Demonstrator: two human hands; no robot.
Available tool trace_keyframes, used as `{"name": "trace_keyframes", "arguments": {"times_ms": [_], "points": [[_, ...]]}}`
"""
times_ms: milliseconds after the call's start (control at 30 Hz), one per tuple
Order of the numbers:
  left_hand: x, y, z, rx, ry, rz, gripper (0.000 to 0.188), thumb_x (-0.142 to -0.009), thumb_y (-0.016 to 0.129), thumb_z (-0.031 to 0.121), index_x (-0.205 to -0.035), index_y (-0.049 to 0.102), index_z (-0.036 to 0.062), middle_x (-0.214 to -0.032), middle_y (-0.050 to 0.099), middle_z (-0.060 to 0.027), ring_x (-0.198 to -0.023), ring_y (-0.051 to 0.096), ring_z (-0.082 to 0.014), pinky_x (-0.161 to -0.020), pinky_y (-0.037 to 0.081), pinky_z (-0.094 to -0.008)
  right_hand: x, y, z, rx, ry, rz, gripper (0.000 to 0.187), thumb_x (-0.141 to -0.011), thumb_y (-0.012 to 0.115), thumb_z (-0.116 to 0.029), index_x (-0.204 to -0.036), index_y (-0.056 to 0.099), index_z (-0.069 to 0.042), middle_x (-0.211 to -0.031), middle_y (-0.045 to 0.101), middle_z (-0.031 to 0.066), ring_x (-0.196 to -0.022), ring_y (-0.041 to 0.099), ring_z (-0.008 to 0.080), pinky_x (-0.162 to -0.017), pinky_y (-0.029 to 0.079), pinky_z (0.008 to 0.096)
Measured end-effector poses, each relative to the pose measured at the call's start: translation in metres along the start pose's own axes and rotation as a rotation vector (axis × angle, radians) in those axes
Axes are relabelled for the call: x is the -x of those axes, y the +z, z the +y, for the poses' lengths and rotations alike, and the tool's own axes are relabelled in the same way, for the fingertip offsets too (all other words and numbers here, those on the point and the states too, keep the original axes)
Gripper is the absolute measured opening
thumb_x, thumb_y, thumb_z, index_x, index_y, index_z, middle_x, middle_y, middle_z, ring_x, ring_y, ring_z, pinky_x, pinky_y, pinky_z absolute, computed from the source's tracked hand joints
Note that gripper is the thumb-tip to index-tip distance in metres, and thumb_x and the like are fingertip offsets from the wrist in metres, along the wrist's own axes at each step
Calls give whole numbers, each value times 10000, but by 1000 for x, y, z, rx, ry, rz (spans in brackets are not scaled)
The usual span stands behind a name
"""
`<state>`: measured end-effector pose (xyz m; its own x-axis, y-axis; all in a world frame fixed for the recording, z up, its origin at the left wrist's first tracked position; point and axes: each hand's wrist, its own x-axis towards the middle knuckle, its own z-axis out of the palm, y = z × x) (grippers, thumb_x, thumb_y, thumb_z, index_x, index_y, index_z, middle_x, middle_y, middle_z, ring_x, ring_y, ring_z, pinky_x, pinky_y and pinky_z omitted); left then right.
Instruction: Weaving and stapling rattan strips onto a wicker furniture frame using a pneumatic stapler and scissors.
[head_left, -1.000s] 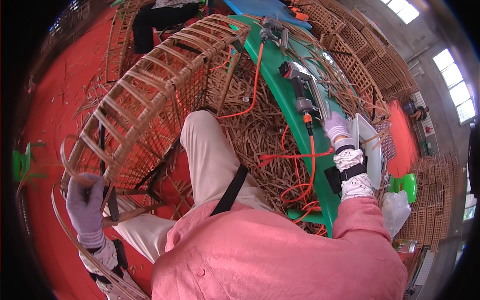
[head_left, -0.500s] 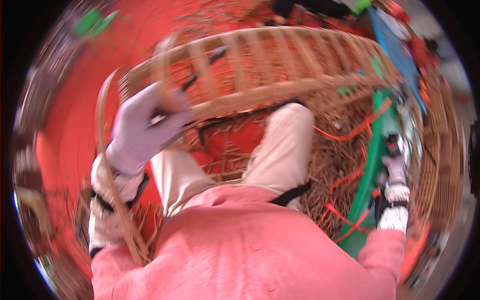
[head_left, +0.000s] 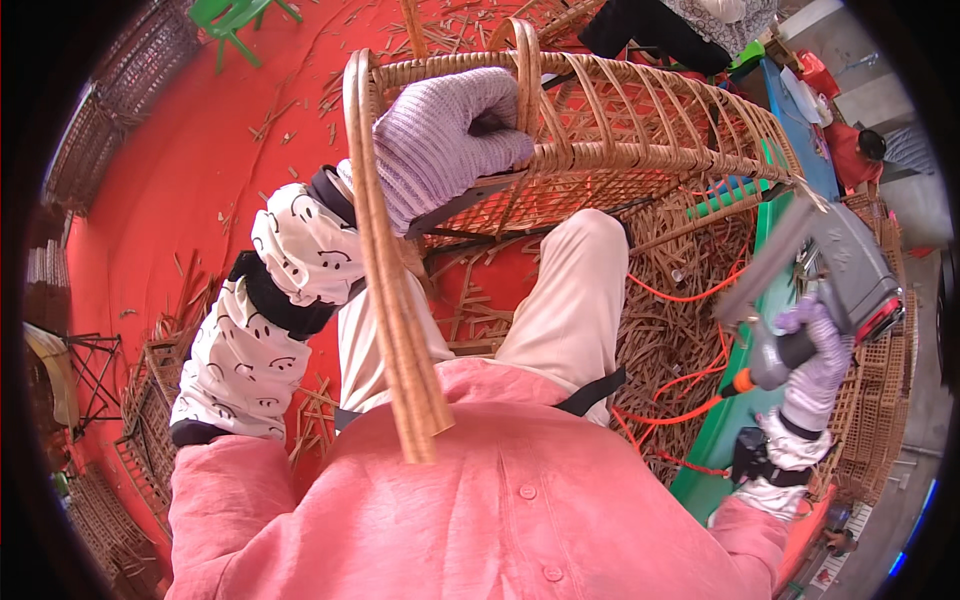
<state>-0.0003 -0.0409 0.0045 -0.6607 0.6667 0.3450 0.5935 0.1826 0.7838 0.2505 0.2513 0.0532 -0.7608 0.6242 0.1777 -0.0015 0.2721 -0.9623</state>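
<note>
A: What's the biggest piece to handle?

B: The long, openwork basket of brown woven cane [head_left: 650,157]. It sits just beyond the knees in cream trousers [head_left: 560,290], one end at the left hand in a lilac knit glove [head_left: 450,145], the rim running off rightward. I'd judge it light for its size: firm along the bound rim, weaker in the thin slats. Hold it by the rim.

A: And the grey-and-black air nail gun [head_left: 855,262]?

B: Probably the heaviest piece, rigid and top-heavy. The handle is the place to take it; the thin orange hose [head_left: 690,408] joined at its foot may tug a little.

A: How is it held?

B: The right hand in a matching lilac glove [head_left: 815,345] has its fingers wrapped around the handle, near the green bench [head_left: 725,440].

A: The flat brown cane strips [head_left: 378,250]?

B: Smallest stuff: light, springy, likely to slide in knit fabric and to split if kinked. Pinch close to the rim. The left fingers are curled onto a loop there, though I can't tell how tightly; the loose ends hang toward the body.
</note>
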Motion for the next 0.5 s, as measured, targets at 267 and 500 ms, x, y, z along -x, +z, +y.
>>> {"name": "trace_keyframes", "arguments": {"times_ms": [267, 500], "points": [[1, 0, 5, -14, 14, -34, 179, -755, 693, 86, -872, 579, 12, -728, 565, -20, -682, 513, -85, -657, 471, -263, 79, 93, 38, 284, 166, -379, 50, -847, 567, -72, -819, 553, -34, -753, 571, 75, -678, 544, 170, -649, 452, 309], [1, 0, 2, 56, -78, -93, 196, -759, 688, 92, -900, 584, 5, -739, 573, -26, -688, 526, -90, -663, 479, -264, 98, 90, 85, 280, 237, -702, 555, -915, 417, -387, -1377, 259, -123, -1383, 319, 81, -1273, 317, 209, -1051, 273, 348]]}}
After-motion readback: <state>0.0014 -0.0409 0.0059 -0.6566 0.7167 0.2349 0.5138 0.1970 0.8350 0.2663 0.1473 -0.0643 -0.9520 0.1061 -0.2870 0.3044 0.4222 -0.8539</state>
